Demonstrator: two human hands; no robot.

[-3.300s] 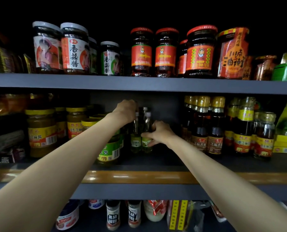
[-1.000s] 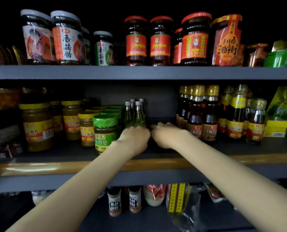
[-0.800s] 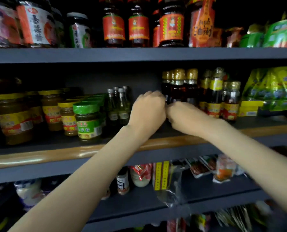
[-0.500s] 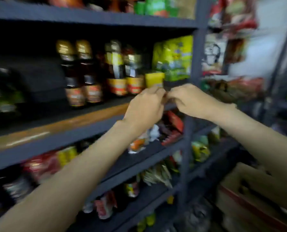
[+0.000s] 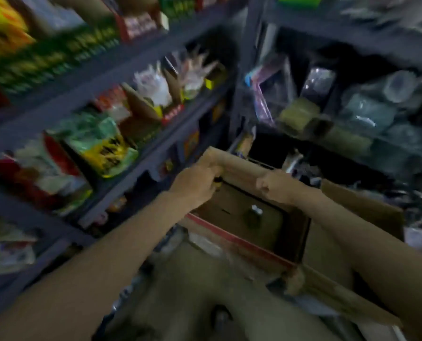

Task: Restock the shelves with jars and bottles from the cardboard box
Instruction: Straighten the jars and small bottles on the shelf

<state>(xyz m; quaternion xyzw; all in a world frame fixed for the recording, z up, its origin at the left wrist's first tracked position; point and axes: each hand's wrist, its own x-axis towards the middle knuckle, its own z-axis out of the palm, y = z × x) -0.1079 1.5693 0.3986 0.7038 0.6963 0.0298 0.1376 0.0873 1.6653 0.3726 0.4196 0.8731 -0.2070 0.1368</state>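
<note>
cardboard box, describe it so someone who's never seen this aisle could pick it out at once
Follow the dark shelving down to the floor, just right of its upright post. The open brown cardboard box sits there under both hands, flaps spread. A red strip along its near edge sets it apart from the bright packets shelved nearby.

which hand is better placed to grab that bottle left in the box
Probably the right hand: it hovers over the open cardboard box, nearer the small bottle on its floor, and seems empty. The left hand sits at the far-left corner, curled, possibly round something yellowish; blur hides its grip.
</note>
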